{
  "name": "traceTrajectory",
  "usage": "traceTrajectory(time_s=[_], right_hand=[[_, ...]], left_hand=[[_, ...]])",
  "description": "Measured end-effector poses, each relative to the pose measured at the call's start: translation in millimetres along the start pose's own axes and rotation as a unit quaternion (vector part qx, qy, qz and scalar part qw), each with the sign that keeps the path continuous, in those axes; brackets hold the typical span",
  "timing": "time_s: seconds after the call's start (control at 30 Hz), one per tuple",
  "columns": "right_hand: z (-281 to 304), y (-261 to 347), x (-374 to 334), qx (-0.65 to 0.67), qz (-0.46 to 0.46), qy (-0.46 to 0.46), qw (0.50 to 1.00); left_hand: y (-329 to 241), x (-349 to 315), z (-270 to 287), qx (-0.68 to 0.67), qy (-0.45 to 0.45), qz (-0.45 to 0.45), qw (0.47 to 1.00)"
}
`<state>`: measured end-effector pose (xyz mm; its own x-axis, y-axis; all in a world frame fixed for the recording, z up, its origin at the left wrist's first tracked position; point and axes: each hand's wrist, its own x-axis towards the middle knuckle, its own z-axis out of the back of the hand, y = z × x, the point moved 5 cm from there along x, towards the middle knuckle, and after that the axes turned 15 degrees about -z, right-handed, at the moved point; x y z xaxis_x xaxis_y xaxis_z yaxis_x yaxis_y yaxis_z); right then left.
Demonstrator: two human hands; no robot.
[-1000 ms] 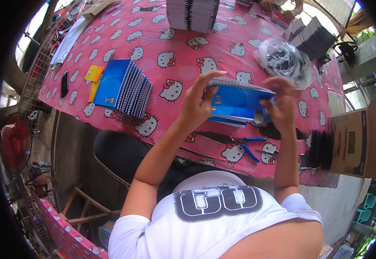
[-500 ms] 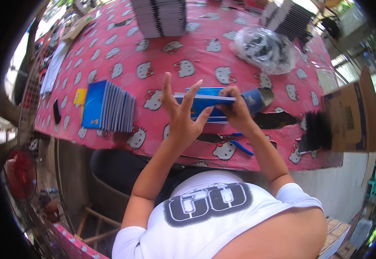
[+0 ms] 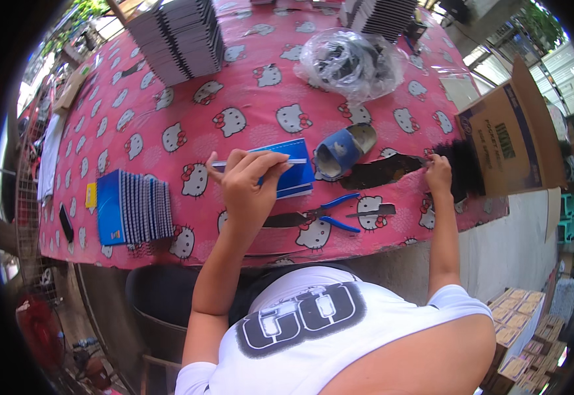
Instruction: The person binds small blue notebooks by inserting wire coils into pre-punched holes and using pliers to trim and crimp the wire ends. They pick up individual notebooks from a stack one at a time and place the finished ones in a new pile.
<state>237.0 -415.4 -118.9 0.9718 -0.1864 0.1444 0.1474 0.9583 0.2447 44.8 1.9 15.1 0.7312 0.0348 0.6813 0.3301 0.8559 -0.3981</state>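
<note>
My left hand (image 3: pixel 249 181) is closed around a thin notebook (image 3: pixel 220 164) seen nearly edge-on. Beneath it lie blue-covered notebooks (image 3: pixel 295 172) on the table. My right hand (image 3: pixel 440 172) is at the left side of a pile of thin black bristle-like strands (image 3: pixel 465 168), which look like binding coils. Its fingers are pinched together; what they hold is too small to make out. Between my hands rests a blue slipper (image 3: pixel 339 153), and nearer to me are pliers with blue handles (image 3: pixel 336 217).
A stack of blue spiral notebooks (image 3: pixel 135 207) stands at the left, beside a dark phone-like object (image 3: pixel 66 222). Farther back are tall notebook stacks (image 3: pixel 175 43) and a clear plastic bag (image 3: pixel 353 62) of dark items. An open cardboard box (image 3: pixel 511 131) sits at the right edge.
My right hand has let go of the notebook and moved right to the black strands. My left hand has gone from spread fingers to gripping the notebook. The view has shifted.
</note>
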Motion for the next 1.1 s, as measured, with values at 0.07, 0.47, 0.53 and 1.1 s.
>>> traceTrajectory(time_s=[0.07, 0.47, 0.53, 1.1], right_hand=[[1.4, 25.2, -0.3, 0.023, 0.070, -0.019, 0.997], [97.9, 267.5, -118.4, 0.409, 0.317, 0.190, 0.834], [97.7, 269.0, -118.0, 0.400, 0.335, 0.195, 0.831], [107.5, 287.4, -143.5, 0.320, 0.401, 0.111, 0.851]], left_hand=[[1.2, 0.5, 1.1, -0.012, 0.006, 0.023, 1.000], [1.2, -5.6, 4.7, 0.001, 0.012, 0.003, 1.000], [1.6, -7.8, 3.6, 0.003, 0.000, 0.000, 1.000], [2.5, -10.7, 5.0, 0.023, -0.034, 0.015, 0.999]])
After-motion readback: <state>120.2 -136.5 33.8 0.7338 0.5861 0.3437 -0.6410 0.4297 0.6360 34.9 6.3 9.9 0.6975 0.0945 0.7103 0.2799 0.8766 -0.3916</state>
